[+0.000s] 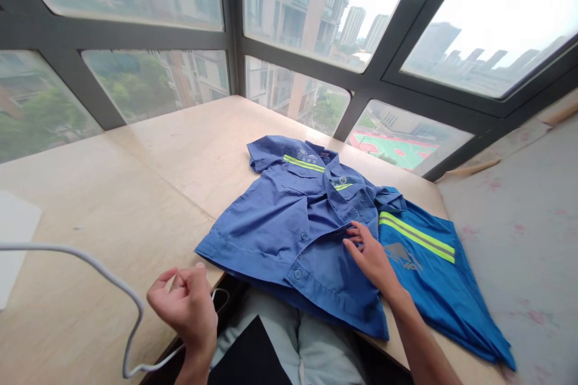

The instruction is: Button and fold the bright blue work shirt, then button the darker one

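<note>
A blue short-sleeved work shirt (266,216) with yellow-green stripes and buttons lies spread front side up, its collar pointing away from me and its hem hanging over the near edge. My right hand (368,252) rests at its front opening, fingers slightly bent and apart, gripping no cloth that I can see. Just off the shirt's lower left corner is my left hand (187,301), curled into a loose fist with nothing visible in it. A brighter blue folded garment (433,271) with a yellow-green and grey stripe lies to the right, partly under the shirt's sleeve.
The pale wooden surface (149,174) runs back to the dark window frames (235,42). A white cable (112,277) loops across the left side, near a white sheet (15,234). A papered wall (524,240) bounds the right. My legs (271,319) are below the near edge.
</note>
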{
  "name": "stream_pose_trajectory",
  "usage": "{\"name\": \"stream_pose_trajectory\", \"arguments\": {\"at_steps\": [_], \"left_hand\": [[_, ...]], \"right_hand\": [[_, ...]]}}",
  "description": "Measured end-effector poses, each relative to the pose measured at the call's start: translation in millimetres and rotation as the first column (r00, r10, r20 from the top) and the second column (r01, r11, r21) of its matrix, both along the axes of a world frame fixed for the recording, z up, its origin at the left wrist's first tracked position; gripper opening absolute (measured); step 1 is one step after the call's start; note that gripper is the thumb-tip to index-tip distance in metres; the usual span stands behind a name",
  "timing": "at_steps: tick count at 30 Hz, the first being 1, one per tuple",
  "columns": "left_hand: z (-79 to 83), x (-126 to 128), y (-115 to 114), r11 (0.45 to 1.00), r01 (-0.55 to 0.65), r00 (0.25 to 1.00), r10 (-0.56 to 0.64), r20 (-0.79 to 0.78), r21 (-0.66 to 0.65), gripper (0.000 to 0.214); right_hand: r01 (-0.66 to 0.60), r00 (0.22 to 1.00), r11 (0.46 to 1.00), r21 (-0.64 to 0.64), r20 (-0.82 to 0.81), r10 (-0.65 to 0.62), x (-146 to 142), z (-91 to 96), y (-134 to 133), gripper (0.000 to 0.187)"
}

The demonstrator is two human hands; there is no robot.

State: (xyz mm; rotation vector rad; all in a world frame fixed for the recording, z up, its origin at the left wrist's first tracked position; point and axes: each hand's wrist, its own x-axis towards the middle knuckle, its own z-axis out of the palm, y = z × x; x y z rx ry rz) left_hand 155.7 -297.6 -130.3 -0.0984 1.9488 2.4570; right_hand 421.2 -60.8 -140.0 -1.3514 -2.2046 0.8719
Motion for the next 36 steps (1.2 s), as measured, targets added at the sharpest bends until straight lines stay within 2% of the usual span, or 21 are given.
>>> {"name": "stream_pose_trajectory", "arguments": {"at_steps": [1, 2, 4, 6, 8, 10, 12, 14, 16, 18, 20, 22, 24, 28, 32, 34, 36], "left_hand": [[3.0, 3, 3, 1.0, -0.014, 0.995, 0.012, -0.094, -0.019, 0.048], [6.4, 6, 9, 0.999, 0.023, 0.985, -0.03, -0.169, -0.045, 0.044], [13.5, 12, 29, 0.973, 0.188, 0.941, -0.218, -0.258, -0.135, 0.034], [19.5, 17, 57, 0.893, 0.365, 0.856, -0.433, -0.285, -0.262, 0.027], [22.5, 19, 92, 0.814, 0.448, 0.764, -0.564, -0.314, -0.37, 0.024], [21.5, 19, 127, 0.735, 0.468, 0.678, -0.655, -0.334, -0.491, 0.021], [16.2, 19, 158, 0.608, 0.475, 0.564, -0.765, -0.31, -0.636, 0.024], [7.9, 18, 181, 0.458, 0.448, 0.451, -0.857, -0.248, -0.768, 0.03], [-1.3, 17, 196, 0.3, 0.4, 0.356, -0.922, -0.155, -0.866, 0.035], [-8.6, 17, 203, 0.182, 0.334, 0.316, -0.946, -0.072, -0.925, 0.039], [-12.6, 15, 206, 0.122, 0.289, 0.325, -0.945, -0.023, -0.95, 0.037], [-14.1, 13, 207, 0.107, 0.296, 0.345, -0.939, 0.001, -0.949, 0.036], [-15.4, 11, 207, 0.125, 0.326, 0.359, -0.933, 0.0, -0.937, 0.043], [-24.0, 8, 204, 0.238, 0.335, 0.38, -0.92, -0.101, -0.912, 0.048], [-33.2, 6, 203, 0.307, 0.38, 0.404, -0.904, -0.141, -0.873, 0.047], [-34.4, 4, 204, 0.349, 0.443, 0.463, -0.878, -0.122, -0.826, 0.04], [-33.6, 4, 204, 0.392, 0.511, 0.533, -0.842, -0.075, -0.765, 0.032]], "right_hand": [[0.031, 0.998, 0.999, 0.023, -0.051, -0.03, -2, 3.8, 4, 0.065], [0.065, 0.994, 0.996, 0.055, -0.097, -0.059, -4, 7.3, 10, 0.065], [0.124, 0.979, 0.987, 0.104, -0.176, -0.104, -9, 14.2, 22, 0.062], [0.135, 0.964, 0.986, 0.093, -0.241, -0.11, -19, 21.0, 35, 0.057], [0.071, 0.953, 0.997, -0.009, -0.293, -0.07, -33, 26.7, 47, 0.051], [-0.058, 0.939, 0.978, -0.198, -0.345, -0.015, -52, 29.4, 55, 0.047], [-0.14, 0.913, 0.911, -0.387, -0.407, -0.033, -74, 27.4, 62, 0.051], [-0.09, 0.903, 0.854, -0.512, -0.404, -0.147, -95, 20.9, 69, 0.056], [-0.003, 0.901, 0.828, -0.56, -0.361, -0.241, -114, 11.7, 76, 0.056], [0.04, 0.9, 0.826, -0.562, -0.339, -0.274, -127, 2.7, 85, 0.058], [0.07, 0.898, 0.834, -0.547, -0.33, -0.291, -135, -4.0, 93, 0.057], [0.103, 0.891, 0.839, -0.535, -0.325, -0.317, -139, -7.6, 100, 0.056], [0.135, 0.879, 0.832, -0.538, -0.321, -0.351, -141, -8.3, 106, 0.057], [0.16, 0.873, 0.8, -0.578, -0.296, -0.388, -139, -4.5, 116, 0.055], [0.141, 0.877, 0.785, -0.603, -0.292, -0.382, -130, -0.5, 126, 0.035], [0.124, 0.875, 0.784, -0.609, -0.305, -0.376, -127, -1.1, 127, 0.028], [0.103, 0.868, 0.783, -0.613, -0.329, -0.372, -129, -3.6, 125, 0.031]]}}
